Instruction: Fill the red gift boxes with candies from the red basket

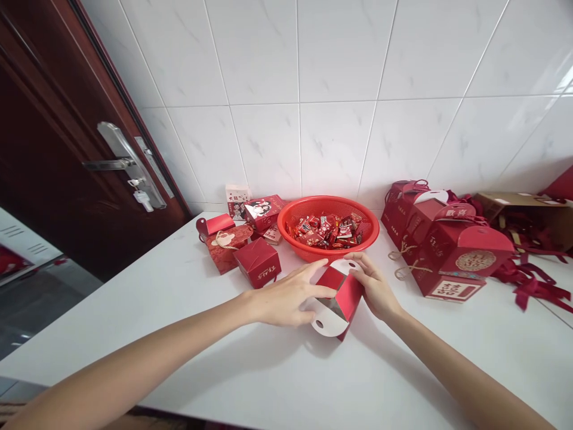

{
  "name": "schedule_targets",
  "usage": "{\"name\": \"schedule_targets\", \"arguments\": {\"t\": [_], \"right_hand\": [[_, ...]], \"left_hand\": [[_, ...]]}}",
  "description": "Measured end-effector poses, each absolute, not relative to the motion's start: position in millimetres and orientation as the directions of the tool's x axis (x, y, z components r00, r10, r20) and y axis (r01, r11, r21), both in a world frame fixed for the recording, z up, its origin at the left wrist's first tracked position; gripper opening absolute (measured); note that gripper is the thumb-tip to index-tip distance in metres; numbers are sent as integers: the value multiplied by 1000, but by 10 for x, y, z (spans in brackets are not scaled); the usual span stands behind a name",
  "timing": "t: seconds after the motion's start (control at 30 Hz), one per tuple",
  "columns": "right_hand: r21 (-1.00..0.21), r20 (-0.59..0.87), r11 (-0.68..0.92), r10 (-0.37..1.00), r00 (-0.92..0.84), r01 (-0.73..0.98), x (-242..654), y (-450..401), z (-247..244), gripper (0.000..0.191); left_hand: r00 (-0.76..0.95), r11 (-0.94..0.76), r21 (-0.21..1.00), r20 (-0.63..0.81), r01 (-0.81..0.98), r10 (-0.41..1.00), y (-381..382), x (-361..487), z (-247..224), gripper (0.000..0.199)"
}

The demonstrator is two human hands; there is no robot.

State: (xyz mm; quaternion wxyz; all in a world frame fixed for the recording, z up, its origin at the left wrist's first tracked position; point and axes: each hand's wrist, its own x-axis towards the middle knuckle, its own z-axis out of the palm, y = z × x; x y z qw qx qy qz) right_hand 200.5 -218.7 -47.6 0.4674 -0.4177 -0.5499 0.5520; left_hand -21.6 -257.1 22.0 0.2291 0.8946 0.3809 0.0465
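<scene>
On the white tabletop (147,292), a red basket (295,246) is flanked by small gift boxes (258,263) and — to its right — stacked red boxes (441,239), a carton (553,216) and ribbons (537,289); nearer, an open box (352,295) is held.

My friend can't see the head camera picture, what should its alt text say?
A right hand holds a partly open red box on a white table; the left hand touches it. Beyond, a red basket holds small wrapped packets, with more red boxes either side.
</scene>
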Motion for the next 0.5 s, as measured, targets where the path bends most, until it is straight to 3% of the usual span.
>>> {"name": "schedule_targets", "arguments": {"t": [0.17,0.33,0.5], "right_hand": [[-984,105,133,970,-220,117,2011,-2193,-456,28],[-960,83,171,930,-358,223,2156,-2167,-278,46],[-915,-46,195,818,-573,352,2421,-2106,-185,81]], "left_hand": [[779,-719,327,-103,614,619,-2484,-104,280,27],[752,-737,164,-59,656,657,-2468,-82,344,63],[636,-609,196,-125,768,762,-2457,-255,336,80]]}}
